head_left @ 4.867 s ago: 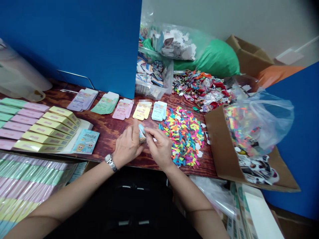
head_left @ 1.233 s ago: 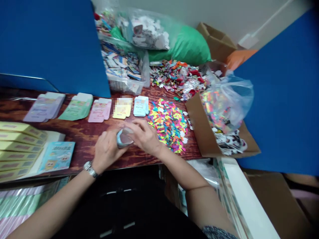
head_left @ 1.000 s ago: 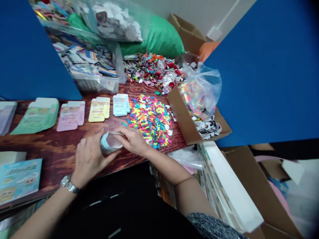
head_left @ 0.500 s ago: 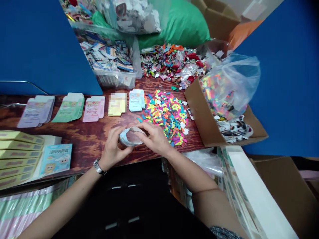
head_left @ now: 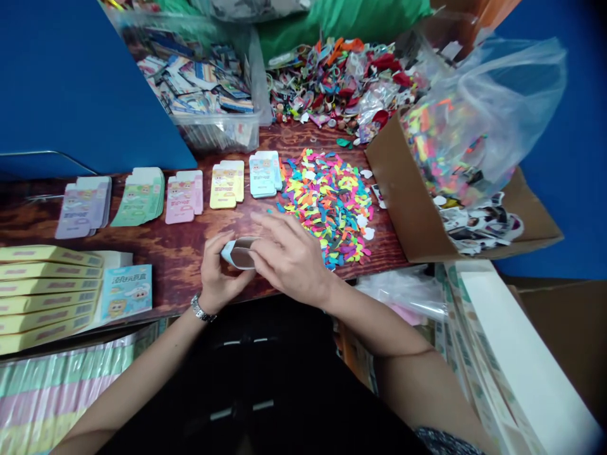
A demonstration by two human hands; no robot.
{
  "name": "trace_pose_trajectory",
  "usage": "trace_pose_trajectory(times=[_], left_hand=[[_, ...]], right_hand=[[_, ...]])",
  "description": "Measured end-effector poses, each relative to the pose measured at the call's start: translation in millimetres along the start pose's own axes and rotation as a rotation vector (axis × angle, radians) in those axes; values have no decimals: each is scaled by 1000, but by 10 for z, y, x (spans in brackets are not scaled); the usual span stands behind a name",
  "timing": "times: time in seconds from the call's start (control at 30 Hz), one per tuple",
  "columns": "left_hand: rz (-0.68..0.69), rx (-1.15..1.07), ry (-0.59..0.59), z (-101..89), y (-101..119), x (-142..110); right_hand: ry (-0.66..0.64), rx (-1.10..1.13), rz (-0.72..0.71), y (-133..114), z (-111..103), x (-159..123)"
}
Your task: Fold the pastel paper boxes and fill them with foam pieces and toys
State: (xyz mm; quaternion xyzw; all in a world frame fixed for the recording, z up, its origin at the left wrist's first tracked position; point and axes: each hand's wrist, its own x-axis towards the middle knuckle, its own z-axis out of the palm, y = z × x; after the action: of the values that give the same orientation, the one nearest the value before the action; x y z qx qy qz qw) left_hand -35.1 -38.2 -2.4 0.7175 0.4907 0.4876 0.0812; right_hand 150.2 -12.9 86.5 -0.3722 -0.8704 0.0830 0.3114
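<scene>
A small light blue card box (head_left: 232, 254) is held upright over the front of the table, its open top toward me and its mouth bowed apart. My left hand (head_left: 220, 272) wraps round its left side, thumb along the near face. My right hand (head_left: 296, 259) is at the right rim, fingertips against the edge and the upper fingers stretched out above it. Inside, only the pale brown lining shows. Behind my right hand lies a heap of small bright coloured pieces (head_left: 332, 196). A stack of flat light blue boxes (head_left: 264, 175) is just beyond my hands.
Yellow (head_left: 225, 186), pink (head_left: 180, 200), green (head_left: 138, 201) and purple stacks (head_left: 80, 208) line the table. Yellow boxes (head_left: 45, 300) sit front left. A cardboard carton (head_left: 396, 189) with a clear bag stands right; a clear bin (head_left: 218, 136) and mixed trinkets (head_left: 332, 82) are behind.
My right thumb has come out of the box's mouth to its right rim, and the right fingers have lifted and spread. The left hand keeps its hold. The camera view has shifted.
</scene>
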Motion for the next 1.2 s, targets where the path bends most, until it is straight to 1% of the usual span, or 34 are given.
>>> trace_pose_trajectory(times=[0.1, 0.2, 0.37, 0.43, 0.5, 0.57, 0.6, 0.73, 0.8, 0.87, 0.93, 0.97, 1.0, 1.03, 1.07, 1.1, 1.13, 1.2], left_hand=[[-13, -2, 4, -9, -2, -9], [-13, -3, 17, -13, -2, -14], [15, -28, 52, -2, 17, 9], [19, -42, 55, 4, 23, 18], [34, -37, 51, 6, 19, 19], [48, -19, 40, 2, 5, 12], [51, -9, 36, -1, -3, 7], [31, 19, 21, -13, -27, -5], [22, 18, -9, -13, -25, -7], [1, 23, -58, -10, -24, -9], [-28, 43, -106, -4, -40, -11], [-38, 54, -123, 1, -57, -12], [-49, 67, -126, 7, -77, -14], [-60, 77, -124, 15, -97, -18], [-74, 83, -122, 24, -115, -23], [-88, 85, -122, 35, -127, -29], [-99, 82, -126, 46, -133, -35], [-111, 68, -150, 71, -126, -48]], right_hand=[[41, 43, 8, -10, -25, 24], [55, 78, 12, -20, -38, 34], [76, 79, 22, -51, -1, 35], [49, 42, 10, -59, 33, 26], [-21, -6, 2, -56, 60, 11], [-71, -49, 1, -38, 72, -8], [-71, -63, 3, -25, 74, -16], [23, -67, -27, 17, 103, -27], [38, -84, -44, 23, 132, -22], [9, -92, -54, 61, 143, -32], [-41, -52, -55, 186, 102, -91], [-50, -24, -29, 293, 53, -149], [-38, -6, 28, 429, -14, -229], [-7, -9, 124, 590, -97, -328], [36, -35, 254, 770, -189, -442], [82, -88, 413, 959, -279, -564], [93, -153, 573, 1149, -359, -684], [13, -282, 879, 1495, -456, -894]])
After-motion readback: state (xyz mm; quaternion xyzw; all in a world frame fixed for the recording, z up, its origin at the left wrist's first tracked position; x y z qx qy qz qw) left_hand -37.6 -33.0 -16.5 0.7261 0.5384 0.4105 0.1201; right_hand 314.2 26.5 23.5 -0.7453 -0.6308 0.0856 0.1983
